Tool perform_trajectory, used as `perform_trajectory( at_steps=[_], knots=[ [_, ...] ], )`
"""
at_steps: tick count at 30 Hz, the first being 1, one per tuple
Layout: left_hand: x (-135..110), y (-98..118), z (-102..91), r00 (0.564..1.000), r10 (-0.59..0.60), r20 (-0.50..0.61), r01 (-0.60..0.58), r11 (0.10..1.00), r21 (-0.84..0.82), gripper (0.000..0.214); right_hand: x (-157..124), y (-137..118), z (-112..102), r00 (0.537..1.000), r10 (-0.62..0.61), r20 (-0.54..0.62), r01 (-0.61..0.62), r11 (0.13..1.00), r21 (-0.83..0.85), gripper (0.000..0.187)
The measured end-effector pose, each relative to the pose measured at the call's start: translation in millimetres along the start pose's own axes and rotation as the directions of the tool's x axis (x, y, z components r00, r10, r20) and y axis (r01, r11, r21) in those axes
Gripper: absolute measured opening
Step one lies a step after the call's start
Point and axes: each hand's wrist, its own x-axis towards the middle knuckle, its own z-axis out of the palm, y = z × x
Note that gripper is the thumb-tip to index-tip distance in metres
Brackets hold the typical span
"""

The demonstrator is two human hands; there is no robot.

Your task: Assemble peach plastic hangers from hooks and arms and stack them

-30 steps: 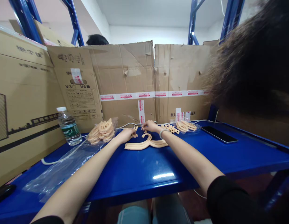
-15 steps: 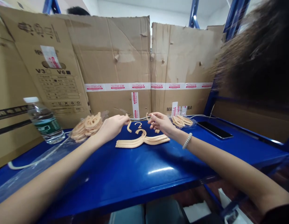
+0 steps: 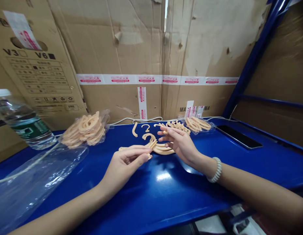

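Note:
My left hand (image 3: 128, 164) is closed in a pinch on a beige hanger arm piece (image 3: 149, 156), whose end shows at the fingertips. Opposite it, my right hand (image 3: 182, 143) has curled fingers with a small beige hanger hook (image 3: 165, 132) between them, mostly hidden. Behind and between both hands lies a stack of beige hangers (image 3: 163, 150), partly covered by the fingers. Farther back on the table rest a loose curved arm piece (image 3: 134, 130) and a loose hook (image 3: 146, 126). Several more hooks (image 3: 178, 125) are heaped behind my right hand.
Plastic bags of beige parts sit left (image 3: 86, 129) and right (image 3: 196, 124) on the blue table (image 3: 131, 209). A water bottle (image 3: 29, 125), clear plastic film (image 3: 43, 182) and a phone (image 3: 239, 136) lie around. A white cable (image 3: 127, 120) runs before the cardboard wall (image 3: 117, 55).
Both hands have come back toward me from the far parts, the left also moving right, in front of the hanger stack. The view has tilted down, and the head at the right is gone.

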Motion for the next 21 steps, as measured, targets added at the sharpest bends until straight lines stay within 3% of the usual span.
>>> perform_trajectory(
  at_steps=[4,8,12,15,17,21],
  knots=[
    [-0.9,-6.7,-2.4,0.993,-0.112,-0.036,0.112,0.994,0.010,0.017,-9.3,2.7,4.4,0.999,0.035,0.021,-0.036,0.999,0.019,0.024],
    [-3.0,-8.5,-3.7,0.974,-0.217,-0.060,0.211,0.973,-0.098,0.017,-12.6,4.7,6.5,0.997,0.068,0.029,-0.069,0.996,0.051,0.031],
    [-5.5,-8.9,-0.6,0.953,-0.303,0.007,0.296,0.924,-0.242,0.017,-12.7,6.6,4.7,0.991,0.133,0.031,-0.135,0.987,0.087,0.036],
    [-5.4,-5.9,2.8,0.937,-0.349,0.009,0.325,0.862,-0.390,0.055,-12.6,9.0,2.8,0.983,0.172,0.055,-0.178,0.978,0.106,0.041],
    [-4.1,-1.4,4.4,0.917,-0.399,-0.028,0.340,0.815,-0.469,0.073,-12.9,10.6,2.3,0.976,0.193,0.099,-0.202,0.975,0.092,0.033],
    [-1.7,6.1,5.1,0.877,-0.480,-0.024,0.380,0.722,-0.579,0.079,-14.8,12.9,3.8,0.960,0.201,0.196,-0.215,0.975,0.049,0.020]
  ],
)
